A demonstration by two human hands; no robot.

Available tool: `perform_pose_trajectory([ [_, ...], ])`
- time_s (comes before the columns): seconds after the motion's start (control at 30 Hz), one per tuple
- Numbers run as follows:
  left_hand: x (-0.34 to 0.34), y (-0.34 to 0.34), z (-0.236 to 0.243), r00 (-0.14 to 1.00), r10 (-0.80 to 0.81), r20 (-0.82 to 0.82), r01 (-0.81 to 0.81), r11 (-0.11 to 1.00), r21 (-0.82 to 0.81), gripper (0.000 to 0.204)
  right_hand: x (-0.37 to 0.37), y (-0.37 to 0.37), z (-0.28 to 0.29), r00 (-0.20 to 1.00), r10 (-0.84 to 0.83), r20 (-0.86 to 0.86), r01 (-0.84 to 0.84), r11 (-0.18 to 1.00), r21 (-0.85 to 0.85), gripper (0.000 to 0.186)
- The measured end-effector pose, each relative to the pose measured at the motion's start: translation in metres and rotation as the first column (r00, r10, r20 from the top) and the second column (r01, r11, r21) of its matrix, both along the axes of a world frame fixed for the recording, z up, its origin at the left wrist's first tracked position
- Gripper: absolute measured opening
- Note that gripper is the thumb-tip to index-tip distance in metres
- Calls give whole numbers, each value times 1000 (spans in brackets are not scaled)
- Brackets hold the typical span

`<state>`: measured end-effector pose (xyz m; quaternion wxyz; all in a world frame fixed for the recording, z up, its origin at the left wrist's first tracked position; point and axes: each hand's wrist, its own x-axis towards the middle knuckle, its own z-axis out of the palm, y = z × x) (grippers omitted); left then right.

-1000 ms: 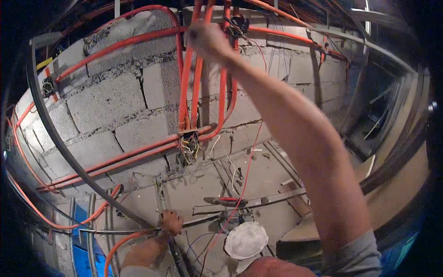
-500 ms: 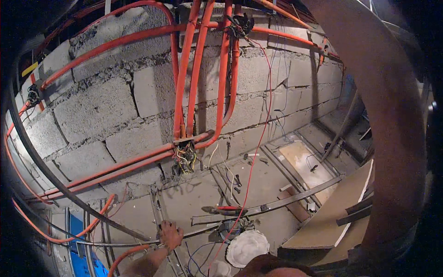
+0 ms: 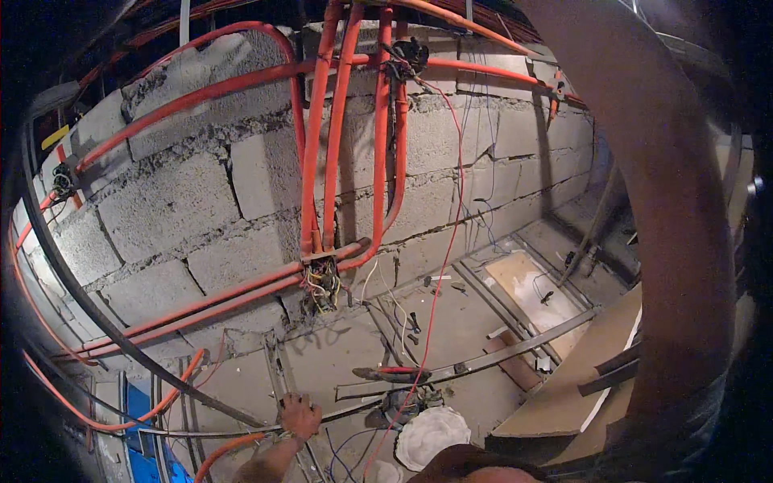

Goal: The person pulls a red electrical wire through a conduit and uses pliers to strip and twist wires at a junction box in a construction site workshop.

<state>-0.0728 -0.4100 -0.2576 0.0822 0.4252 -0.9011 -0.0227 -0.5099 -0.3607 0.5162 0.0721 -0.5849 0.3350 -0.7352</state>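
My left hand [image 3: 299, 414] is low in the view, its fingers closed around a thin grey metal bar [image 3: 209, 432] that runs in from the left. My right forearm [image 3: 652, 209] rises up the right side, and its hand is out of view past the top edge. Orange conduits [image 3: 334, 145] run down the grey block wall [image 3: 169, 201] into an open junction box [image 3: 322, 282] with loose coloured wires. A second box [image 3: 411, 55] sits higher up. From it a thin red wire [image 3: 451, 241] hangs to the floor.
Below lie metal profiles [image 3: 483, 362], small tools, a white round object [image 3: 427, 435] and a tan board [image 3: 580, 378]. A black cable [image 3: 72, 282] and more orange conduit [image 3: 105, 419] curve along the left. Something blue [image 3: 141, 439] shows at the lower left.
My right hand was up at the top conduits; the arm has swung to the right and the hand has left the view. My left hand has kept its hold on the bar.
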Motion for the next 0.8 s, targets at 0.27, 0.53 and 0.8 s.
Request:
perform_pose_trajectory([
  [0.27,-1,3,-8,998,11,-54,-13,999,-41,46,0,5,3,996,81,24,-81,997,1,32],
  [0.53,-2,-2,-3,999,9,-45,-11,999,-30,44,-3,6,0,988,144,54,-144,990,-1,32],
  [0.8,-13,6,11,1000,8,-5,-8,1000,-12,46,-9,7,-4,980,183,82,-184,983,10,33],
])
